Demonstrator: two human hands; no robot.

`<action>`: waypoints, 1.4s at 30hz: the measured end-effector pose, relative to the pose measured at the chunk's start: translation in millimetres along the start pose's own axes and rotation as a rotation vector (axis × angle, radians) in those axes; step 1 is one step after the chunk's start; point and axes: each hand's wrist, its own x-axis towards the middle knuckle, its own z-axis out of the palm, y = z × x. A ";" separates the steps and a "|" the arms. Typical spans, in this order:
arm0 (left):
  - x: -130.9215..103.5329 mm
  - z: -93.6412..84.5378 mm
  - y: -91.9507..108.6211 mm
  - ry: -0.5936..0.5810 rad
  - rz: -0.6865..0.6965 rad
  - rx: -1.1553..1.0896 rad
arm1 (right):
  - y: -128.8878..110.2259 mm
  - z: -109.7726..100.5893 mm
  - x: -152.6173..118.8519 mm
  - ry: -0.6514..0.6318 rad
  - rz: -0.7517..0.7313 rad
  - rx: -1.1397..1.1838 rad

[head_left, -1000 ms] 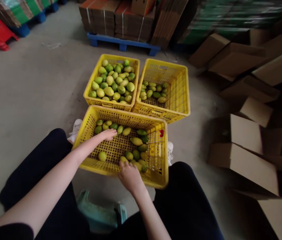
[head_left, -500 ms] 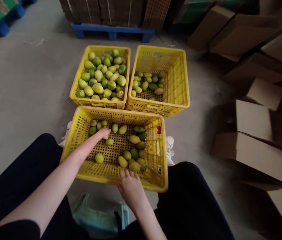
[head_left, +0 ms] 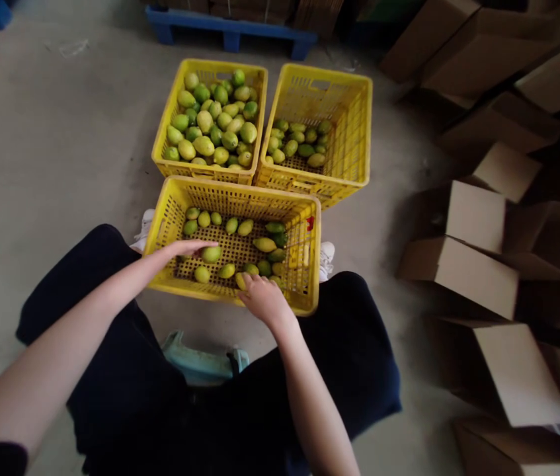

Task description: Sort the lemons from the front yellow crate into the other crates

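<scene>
Green and yellow lemons lie spread over the floor of the near yellow crate (head_left: 233,184), which stands between my knees. My left hand (head_left: 191,248) reaches in over its left side, fingers closed on a greenish-yellow lemon (head_left: 211,254). Over the near rim comes my right hand (head_left: 264,297), with thumb and fingertips around a yellow lemon (head_left: 240,281); part of this grip is hidden. Beside the left hand's lemon lie two loose ones, a round lemon (head_left: 202,274) and a longer lemon (head_left: 227,271). More lemons cluster along the right wall.
Behind stand a yellow crate (head_left: 159,158) well filled with lemons and another yellow crate (head_left: 365,132) holding fewer. Open cardboard boxes (head_left: 478,271) crowd the right side. A blue pallet (head_left: 233,33) is at the back. Below me shows a pale green stool (head_left: 198,360).
My left hand has drawn nearer and closed on a lemon. My right hand has moved from the near rim onto a lemon inside. The view has tilted downward.
</scene>
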 end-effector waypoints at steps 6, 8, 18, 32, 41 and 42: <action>-101.5 2.3 64.7 -0.190 0.115 -0.246 | 21.8 -4.4 2.0 -0.003 0.110 0.004; -132.3 7.3 76.8 -0.169 0.240 -0.419 | 27.1 -1.0 8.3 -0.029 0.113 0.029; -162.1 -18.2 70.8 0.032 0.331 -1.467 | 17.3 26.7 152.4 -0.134 0.097 0.113; -159.1 -44.9 69.1 0.337 0.228 -1.479 | -28.1 62.5 342.2 0.272 0.247 0.269; -158.8 -28.7 71.6 0.173 0.203 -1.448 | -18.8 46.4 300.0 0.306 0.276 0.631; -158.7 -26.1 72.5 0.148 0.214 -1.433 | -18.1 41.0 286.9 0.310 0.264 0.704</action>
